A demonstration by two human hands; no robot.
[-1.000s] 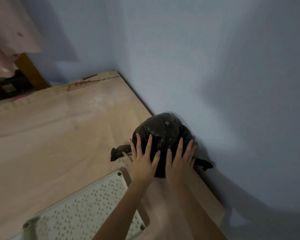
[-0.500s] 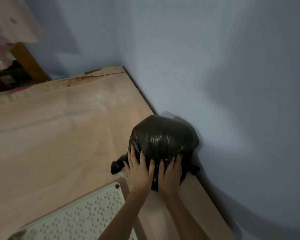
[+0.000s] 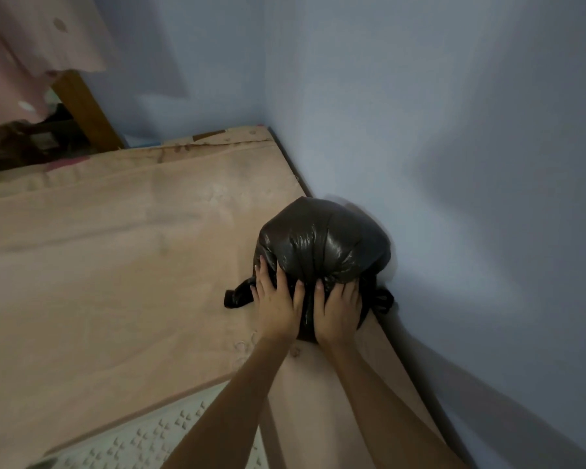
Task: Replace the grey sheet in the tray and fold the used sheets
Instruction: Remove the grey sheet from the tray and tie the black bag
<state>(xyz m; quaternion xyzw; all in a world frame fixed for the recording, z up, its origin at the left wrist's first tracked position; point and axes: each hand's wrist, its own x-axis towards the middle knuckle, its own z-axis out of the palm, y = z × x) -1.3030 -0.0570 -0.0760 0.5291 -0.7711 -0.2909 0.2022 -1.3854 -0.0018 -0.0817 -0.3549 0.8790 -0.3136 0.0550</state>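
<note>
Both hands — left hand point(image 3: 276, 306), right hand point(image 3: 339, 308) — have fingers spread, pressed on a knotted black plastic bag point(image 3: 322, 242) on the bed point(image 3: 115, 265). Bag looks soft, slick, light — best gripped at the knot.

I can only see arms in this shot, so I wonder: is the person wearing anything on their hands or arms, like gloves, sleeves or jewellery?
No. The left hand and right hand are bare, without gloves, rings or a watch. Both forearms are uncovered as far as the picture shows; no sleeve is in view. The fingernails look short and pale.
</note>
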